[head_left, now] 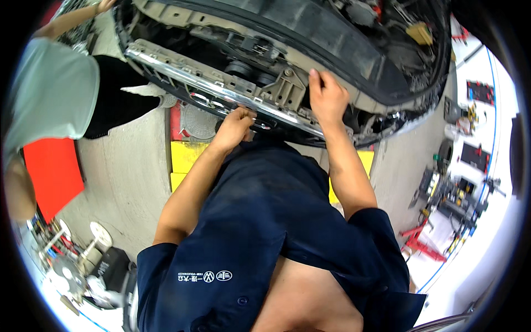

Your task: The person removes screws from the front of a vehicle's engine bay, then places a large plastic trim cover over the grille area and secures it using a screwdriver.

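I stand over the front of a car with its engine bay uncovered. My left hand (pixel 237 128) is closed at the chrome-trimmed front grille (pixel 191 77), its fingertips curled against the grille's edge. Above the beige front crossmember, beside a ribbed bracket (pixel 289 88), is my right hand (pixel 329 99). Its fingers are curled in and the thumb points up; whatever they hold, if anything, is hidden. Between my hands lies the latch area (pixel 260 50). A long black cover (pixel 310 33) stretches behind it.
At my left stands another person in a pale green shirt (pixel 55 94), an arm reaching toward the car. A red panel (pixel 52 174) is beside them. Yellow blocks (pixel 185 157) sit below the bumper. Tools and a red stand (pixel 423 243) line the right side; assorted parts (pixel 99 271) lie lower left.
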Available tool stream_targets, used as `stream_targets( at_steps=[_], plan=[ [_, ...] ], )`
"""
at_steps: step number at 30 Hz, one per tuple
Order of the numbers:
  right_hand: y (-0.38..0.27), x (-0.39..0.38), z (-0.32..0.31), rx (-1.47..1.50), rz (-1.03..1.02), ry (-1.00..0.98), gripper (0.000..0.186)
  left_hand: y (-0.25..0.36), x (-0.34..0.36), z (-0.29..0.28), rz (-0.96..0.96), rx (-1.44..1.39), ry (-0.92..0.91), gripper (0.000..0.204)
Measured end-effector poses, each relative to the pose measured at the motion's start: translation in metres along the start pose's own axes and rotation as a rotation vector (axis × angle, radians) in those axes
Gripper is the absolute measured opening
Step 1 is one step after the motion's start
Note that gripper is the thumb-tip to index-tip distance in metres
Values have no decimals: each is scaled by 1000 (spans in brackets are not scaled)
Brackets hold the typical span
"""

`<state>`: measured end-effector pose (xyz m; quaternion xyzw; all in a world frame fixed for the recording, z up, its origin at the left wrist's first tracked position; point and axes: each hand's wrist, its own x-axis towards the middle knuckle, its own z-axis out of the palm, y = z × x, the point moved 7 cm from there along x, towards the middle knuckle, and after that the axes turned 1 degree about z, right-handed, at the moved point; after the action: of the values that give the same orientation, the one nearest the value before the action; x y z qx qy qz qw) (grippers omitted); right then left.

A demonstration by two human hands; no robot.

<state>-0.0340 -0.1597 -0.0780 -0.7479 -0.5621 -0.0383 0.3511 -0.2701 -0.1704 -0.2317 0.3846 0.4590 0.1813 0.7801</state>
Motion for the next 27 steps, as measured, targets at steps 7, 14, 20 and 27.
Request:
stream_targets(
  at_steps=[7,14,20,27],
  plan=[
    [-94,-49,24,593,-161,-767,20,40,-92,5,126,-14,-21,27],
    [-187,-92,54,910,-279,-1346,27,27,-143,-44,187,-185,-89,51],
    [-273,-123,105,868,-342,-1306,27,13,-185,-125,186,-383,-85,50],
    [-371,-115,159,998,53,-1314,20,53,-236,-234,317,-314,62,53]
  ],
)
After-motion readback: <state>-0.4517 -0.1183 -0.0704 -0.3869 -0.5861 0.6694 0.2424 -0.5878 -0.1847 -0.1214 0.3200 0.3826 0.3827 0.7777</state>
